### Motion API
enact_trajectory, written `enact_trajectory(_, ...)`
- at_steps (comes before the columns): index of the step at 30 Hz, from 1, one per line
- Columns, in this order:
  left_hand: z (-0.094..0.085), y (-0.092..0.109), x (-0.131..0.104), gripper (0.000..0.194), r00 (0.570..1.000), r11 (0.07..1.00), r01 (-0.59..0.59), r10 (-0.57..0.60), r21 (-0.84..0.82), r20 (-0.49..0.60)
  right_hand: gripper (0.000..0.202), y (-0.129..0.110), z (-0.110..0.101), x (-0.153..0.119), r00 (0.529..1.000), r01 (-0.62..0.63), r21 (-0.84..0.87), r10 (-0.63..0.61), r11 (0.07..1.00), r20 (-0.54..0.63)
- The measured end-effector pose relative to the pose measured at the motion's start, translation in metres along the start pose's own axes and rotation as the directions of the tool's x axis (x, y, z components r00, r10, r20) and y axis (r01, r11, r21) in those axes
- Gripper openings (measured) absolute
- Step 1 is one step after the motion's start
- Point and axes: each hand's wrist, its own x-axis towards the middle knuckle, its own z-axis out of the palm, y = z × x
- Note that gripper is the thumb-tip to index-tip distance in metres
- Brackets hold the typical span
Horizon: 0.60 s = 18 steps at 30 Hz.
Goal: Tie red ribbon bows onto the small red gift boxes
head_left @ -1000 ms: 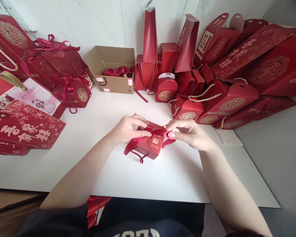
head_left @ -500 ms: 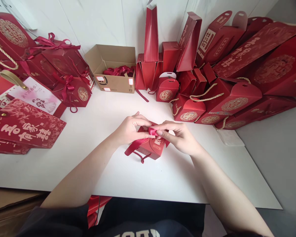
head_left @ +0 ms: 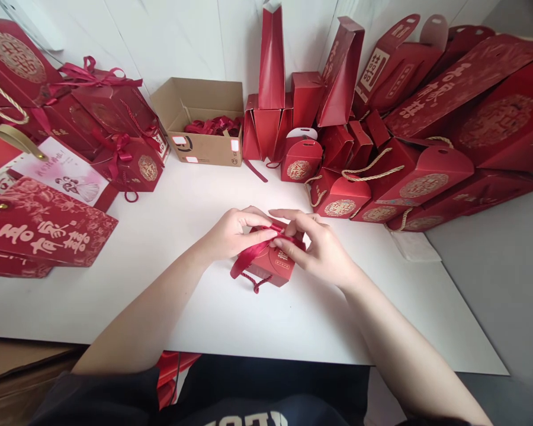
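Note:
A small red gift box [head_left: 273,265] with gold print lies on the table under my hands. Across its top runs a glossy dark red ribbon [head_left: 249,255], one tail hanging over the left side. My left hand [head_left: 237,235] is closed, pinching the ribbon between thumb and fingers over the box. My right hand [head_left: 313,242] has its thumb and a curled finger on the ribbon near the left thumb tip, while its index finger is lifted away. A twisted red cord [head_left: 256,287] with a knot sticks out at the box's front. The ribbon's crossing is partly hidden by my fingers.
A cardboard box [head_left: 206,148] of red ribbons stands at the back. Red gift boxes [head_left: 337,207] are piled to the right and rear. On the left stand ribboned boxes [head_left: 128,165] and printed bags [head_left: 53,228]. The white table's front edge [head_left: 266,357] runs near my body.
The bright ribbon loop that was pinched between both hands is now lowered and flattened on the box. My right index finger has lifted and reached to the left.

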Motion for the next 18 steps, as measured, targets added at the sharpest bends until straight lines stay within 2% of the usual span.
enact_trajectory(1, 0.000, -0.001, 0.000, 0.020, 1.000, 1.000, 0.001, -0.001, -0.005, -0.005, 0.037, 0.000, -0.002, 0.000, 1.000, -0.017, 0.011, 0.017, 1.000, 0.000)
enact_trajectory(4, 0.001, -0.002, 0.000, 0.019, 1.000, 1.000, -0.020, 0.020, 0.018, -0.008, 0.019, 0.001, -0.006, 0.000, 0.995, -0.082, 0.050, 0.084, 0.995, -0.051)
enact_trajectory(8, 0.001, -0.001, 0.000, 0.018, 0.998, 0.991, -0.058, 0.061, 0.123, -0.022, 0.020, 0.004, 0.000, 0.000, 0.978, -0.128, 0.076, 0.138, 0.989, -0.155)
enact_trajectory(12, 0.000, 0.000, 0.000, 0.017, 0.995, 0.975, -0.092, 0.095, 0.200, -0.005, 0.016, 0.003, 0.006, 0.000, 0.977, -0.123, 0.120, 0.141, 0.985, -0.159)
enact_trajectory(16, 0.000, 0.002, -0.001, 0.015, 0.995, 0.973, -0.095, 0.100, 0.212, -0.013, 0.015, 0.000, 0.004, 0.001, 0.976, -0.127, 0.116, 0.145, 0.985, -0.162)
enact_trajectory(18, 0.000, 0.003, -0.001, 0.015, 0.996, 0.976, -0.088, 0.092, 0.197, -0.012, 0.016, -0.001, 0.002, 0.001, 0.980, -0.139, 0.123, 0.154, 0.983, -0.123)
